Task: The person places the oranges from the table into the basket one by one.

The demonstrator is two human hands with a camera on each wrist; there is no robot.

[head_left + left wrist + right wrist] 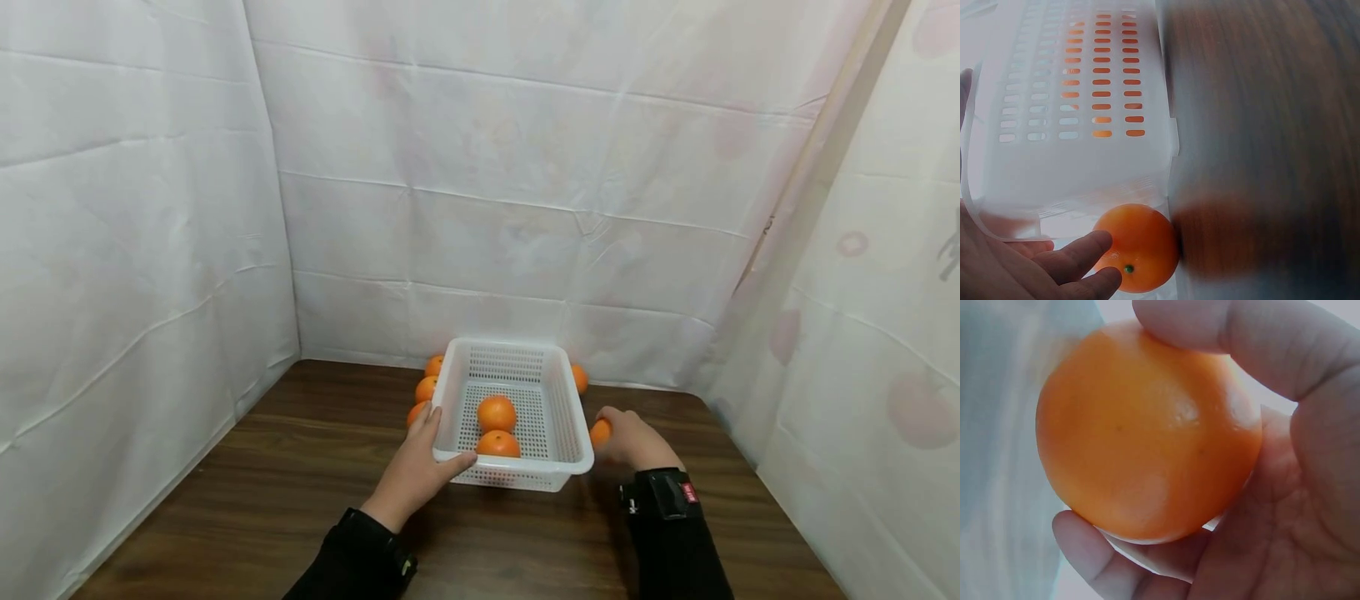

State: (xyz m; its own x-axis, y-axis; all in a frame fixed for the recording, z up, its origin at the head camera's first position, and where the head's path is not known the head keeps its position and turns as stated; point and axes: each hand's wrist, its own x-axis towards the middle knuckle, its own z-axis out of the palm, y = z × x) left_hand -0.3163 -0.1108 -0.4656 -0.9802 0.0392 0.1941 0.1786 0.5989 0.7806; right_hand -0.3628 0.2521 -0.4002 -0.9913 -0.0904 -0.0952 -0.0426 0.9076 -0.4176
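Note:
A white perforated plastic basket (566, 417) stands on the table with two oranges inside, one orange (497, 414) behind the other (498, 444). My left hand (417, 467) holds its near left corner, thumb along the front rim and fingers down the left side. In the left wrist view, two of those fingertips touch an orange (1147, 250) beside the basket. To the right of the basket, my right hand (636, 440) grips another orange (1147, 434) between thumb and fingers, close to the basket's side wall.
Oranges (426, 389) line the basket's left side, and one more orange (580, 378) sits at its far right. The dark wood-grain table (322, 467) is enclosed by a white curtain (480, 208) at the back and on both sides.

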